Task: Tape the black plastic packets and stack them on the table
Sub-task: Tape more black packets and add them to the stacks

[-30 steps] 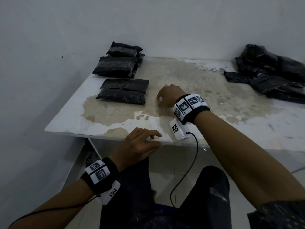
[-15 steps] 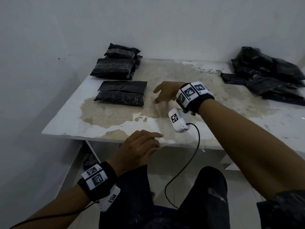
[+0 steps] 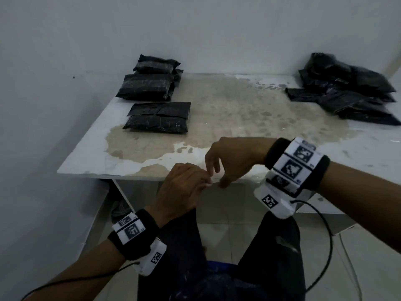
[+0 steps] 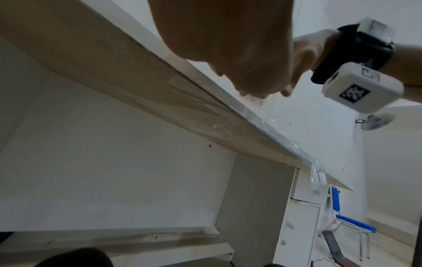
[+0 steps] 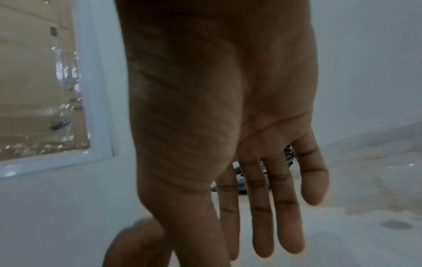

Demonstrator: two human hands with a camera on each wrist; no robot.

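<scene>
A single taped black packet (image 3: 158, 117) lies on the worn white table (image 3: 238, 109) at the left. Behind it stands a stack of taped packets (image 3: 147, 86). A loose pile of black packets (image 3: 347, 92) sits at the far right. Both hands meet at the table's front edge. My left hand (image 3: 186, 185) has curled fingers and pinches what looks like a thin clear tape strip (image 3: 213, 184). My right hand (image 3: 230, 161) hovers beside it with loosely spread fingers (image 5: 262, 207), its thumb tip touching the edge. More clear tape strips (image 4: 317, 178) hang from the edge.
Walls close in on the table at the back and left. My dark-trousered legs (image 3: 277, 246) are under the front edge, with wrist cables trailing. A blue chair (image 4: 347, 220) and a wall fan (image 4: 376, 121) stand off to the right.
My right hand has pulled back from the middle of the table to the front edge. My left hand has risen to meet it there and its fingers have curled.
</scene>
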